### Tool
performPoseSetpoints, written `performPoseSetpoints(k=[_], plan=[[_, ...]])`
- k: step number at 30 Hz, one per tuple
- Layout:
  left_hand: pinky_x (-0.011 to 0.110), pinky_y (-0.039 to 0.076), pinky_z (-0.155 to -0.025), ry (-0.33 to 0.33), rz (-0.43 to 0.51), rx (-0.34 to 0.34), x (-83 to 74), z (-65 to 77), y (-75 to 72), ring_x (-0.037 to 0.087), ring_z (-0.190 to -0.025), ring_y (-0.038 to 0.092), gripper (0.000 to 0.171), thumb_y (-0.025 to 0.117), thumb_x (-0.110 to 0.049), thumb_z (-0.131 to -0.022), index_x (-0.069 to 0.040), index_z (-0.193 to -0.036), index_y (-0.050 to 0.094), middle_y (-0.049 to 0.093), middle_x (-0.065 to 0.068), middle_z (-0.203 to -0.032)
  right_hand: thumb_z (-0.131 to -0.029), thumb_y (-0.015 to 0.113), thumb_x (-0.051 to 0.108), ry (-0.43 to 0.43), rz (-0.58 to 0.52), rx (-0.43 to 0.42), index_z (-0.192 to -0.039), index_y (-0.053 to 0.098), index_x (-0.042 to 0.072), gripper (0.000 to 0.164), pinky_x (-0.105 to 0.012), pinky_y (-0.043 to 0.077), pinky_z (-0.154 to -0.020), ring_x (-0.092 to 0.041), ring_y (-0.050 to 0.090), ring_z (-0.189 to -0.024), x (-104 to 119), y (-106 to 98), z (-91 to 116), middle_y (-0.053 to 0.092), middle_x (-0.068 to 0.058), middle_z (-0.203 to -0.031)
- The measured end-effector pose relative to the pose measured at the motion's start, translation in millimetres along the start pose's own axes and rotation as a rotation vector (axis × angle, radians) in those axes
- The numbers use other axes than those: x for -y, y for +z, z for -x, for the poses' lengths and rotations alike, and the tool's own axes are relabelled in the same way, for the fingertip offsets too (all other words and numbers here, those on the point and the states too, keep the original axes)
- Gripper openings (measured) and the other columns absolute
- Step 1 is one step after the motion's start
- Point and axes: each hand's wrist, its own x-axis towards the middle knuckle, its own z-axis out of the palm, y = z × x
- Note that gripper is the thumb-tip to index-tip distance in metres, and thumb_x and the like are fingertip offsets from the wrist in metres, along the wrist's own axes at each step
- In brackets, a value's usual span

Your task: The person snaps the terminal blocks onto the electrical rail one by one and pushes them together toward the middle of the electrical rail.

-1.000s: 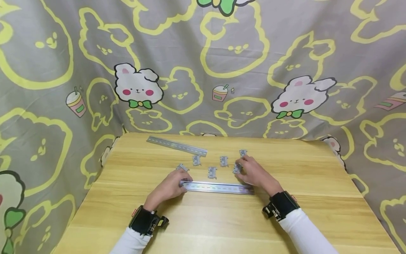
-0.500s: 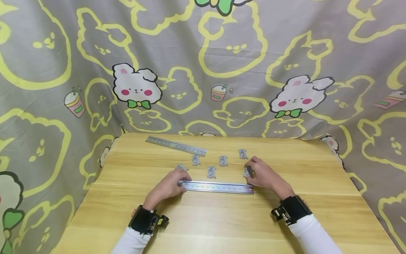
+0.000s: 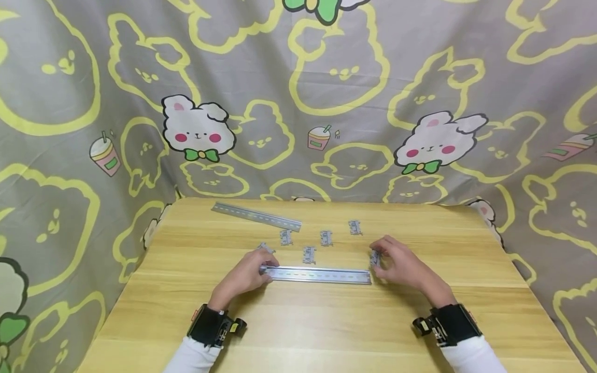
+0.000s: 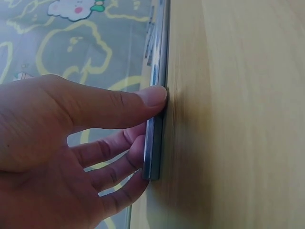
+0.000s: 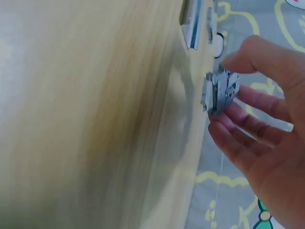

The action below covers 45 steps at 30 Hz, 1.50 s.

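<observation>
My left hand (image 3: 246,271) pinches the left end of a slotted metal DIN rail (image 3: 322,275) that lies crosswise before me. In the left wrist view its thumb presses the near side of the rail (image 4: 156,71), with the other fingers behind. Just past the rail's right end, my right hand (image 3: 406,267) holds a small grey terminal block (image 3: 375,257). Thumb and fingertips grip this terminal block (image 5: 220,90) by its edges in the right wrist view, apart from the rail end (image 5: 191,36).
Beyond the rail lie several loose grey terminal blocks, among them one in the middle (image 3: 309,255) and one farther right (image 3: 355,227). A second DIN rail (image 3: 256,216) rests slantwise at the back left. A patterned curtain (image 3: 261,103) encloses the wooden table (image 3: 317,331).
My right hand has moved right and a little nearer with the terminal block, from among the loose blocks to beside the rail's right end. My left hand stays on the rail.
</observation>
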Motion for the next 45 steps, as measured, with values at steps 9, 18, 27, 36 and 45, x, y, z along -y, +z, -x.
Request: performPoseSetpoints(k=[9,18,27,36,45], plan=[[0.044,0.054,-0.09,-0.009,-0.011,0.001,-0.2,-0.9,-0.3,0.026,-0.1,0.061,0.031,0.078,0.001,-0.075,-0.003,-0.105,0.072,0.067,0.009,-0.104,-0.067,0.079,0.0,-0.048,-0.2,-0.035,-0.115,0.062,-0.006,0.051,-0.043,0.057,-0.086,-0.026,0.063,-0.101,-1.5,3.7,17.7,0.064,-0.012,-0.109],[0.042,0.053,-0.089,-0.018,-0.004,0.005,3.6,0.4,1.8,0.023,-0.098,0.061,0.031,0.079,0.0,-0.075,-0.006,-0.105,0.073,0.066,0.005,-0.102,-0.068,0.082,-0.001,-0.004,-0.267,-0.022,-0.116,0.063,-0.002,0.052,-0.045,0.055,-0.09,-0.028,0.063,-0.105,6.3,11.3,24.1,0.065,-0.012,-0.112],[0.043,0.053,-0.09,-0.026,0.003,0.014,2.3,0.0,0.6,0.025,-0.1,0.061,0.031,0.078,0.001,-0.075,-0.005,-0.105,0.072,0.066,0.007,-0.104,-0.068,0.081,-0.002,0.043,-0.317,0.017,-0.113,0.062,-0.005,0.048,-0.04,0.054,-0.092,-0.027,0.063,-0.106,4.7,13.3,26.2,0.065,-0.013,-0.112],[0.041,0.054,-0.089,-0.03,0.003,-0.006,3.4,1.0,1.5,0.024,-0.098,0.061,0.029,0.078,0.001,-0.075,-0.005,-0.103,0.073,0.066,0.007,-0.104,-0.069,0.08,-0.005,0.05,-0.378,0.048,-0.114,0.061,-0.004,0.049,-0.039,0.053,-0.092,-0.028,0.063,-0.108,4.4,13.5,26.5,0.064,-0.013,-0.113],[0.042,0.055,-0.09,-0.037,-0.004,0.001,5.3,0.4,1.5,0.025,-0.1,0.061,0.031,0.078,0.0,-0.074,-0.005,-0.105,0.074,0.066,0.006,-0.105,-0.07,0.081,-0.004,0.058,-0.412,0.081,-0.118,0.06,-0.005,0.052,-0.038,0.052,-0.093,-0.029,0.062,-0.11,9.4,19.1,21.3,0.063,-0.014,-0.115]])
